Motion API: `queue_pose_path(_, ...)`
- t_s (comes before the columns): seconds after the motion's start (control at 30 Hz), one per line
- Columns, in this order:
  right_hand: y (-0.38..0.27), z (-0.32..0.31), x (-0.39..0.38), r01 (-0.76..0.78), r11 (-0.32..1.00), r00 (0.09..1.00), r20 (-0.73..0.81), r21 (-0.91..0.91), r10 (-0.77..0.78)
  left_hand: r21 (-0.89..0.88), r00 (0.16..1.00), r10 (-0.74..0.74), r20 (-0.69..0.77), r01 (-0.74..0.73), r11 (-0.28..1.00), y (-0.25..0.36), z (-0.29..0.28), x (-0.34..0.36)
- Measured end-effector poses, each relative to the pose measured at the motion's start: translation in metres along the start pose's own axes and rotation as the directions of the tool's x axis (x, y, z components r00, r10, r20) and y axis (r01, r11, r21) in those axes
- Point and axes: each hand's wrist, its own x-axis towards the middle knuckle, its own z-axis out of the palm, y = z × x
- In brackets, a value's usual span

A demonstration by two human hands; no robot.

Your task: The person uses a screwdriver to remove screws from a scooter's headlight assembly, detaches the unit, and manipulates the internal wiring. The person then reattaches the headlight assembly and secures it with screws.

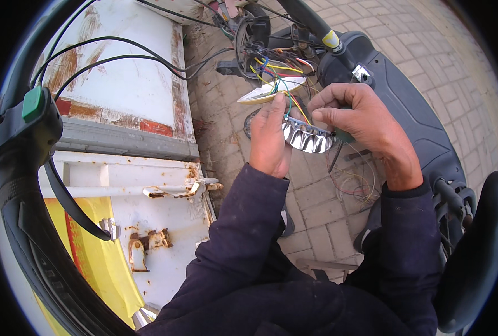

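My left hand (269,141) grips a curved, shiny chrome lamp unit (306,138) by its left end, thumb on top. Thin wires, red, yellow and green, run from the lamp up to a wire bundle (276,70). At the lamp's right end is my right hand (356,115), closed, with thumb and forefinger drawn near each other. A dark green piece (344,136) shows under its palm; what the fingertips pinch, if anything, is too small to tell. Just beyond my left hand lies a white, pointed casing (272,89) among the wires.
A scooter's open front housing (253,42) with loose cables stands ahead, its dark body (405,106) on the right. The handlebar grip (22,168) curves along the left. A rusty white metal panel (126,73) stands at left. Thin loose wires (361,182) lie on the paving (327,221).
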Motion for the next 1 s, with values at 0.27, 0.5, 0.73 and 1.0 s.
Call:
queue_pose_path(0.27, 0.0, -0.018, -0.011, 0.009, 0.993, 0.999, -0.047, -0.115, -0.014, -0.154, 0.984, -0.119, -0.131, 0.098, 0.983, -0.006, 0.003, -0.005)
queue_pose_path(0.5, -0.002, -0.021, -0.027, -0.06, 0.991, 0.997, 0.049, -0.121, 0.067, -0.251, 0.983, -0.15, -0.104, 0.12, 0.961, -0.005, -0.003, -0.008)
queue_pose_path(0.73, 0.009, -0.018, -0.029, -0.103, 0.995, 0.992, 0.076, 0.005, 0.102, -0.143, 0.987, -0.159, -0.015, 0.155, 0.977, -0.004, 0.006, -0.024)
queue_pose_path(1.0, -0.002, -0.011, -0.052, -0.035, 0.999, 0.994, 0.101, 0.015, 0.033, -0.089, 0.98, -0.098, 0.174, 0.115, 0.989, 0.006, 0.011, -0.045)
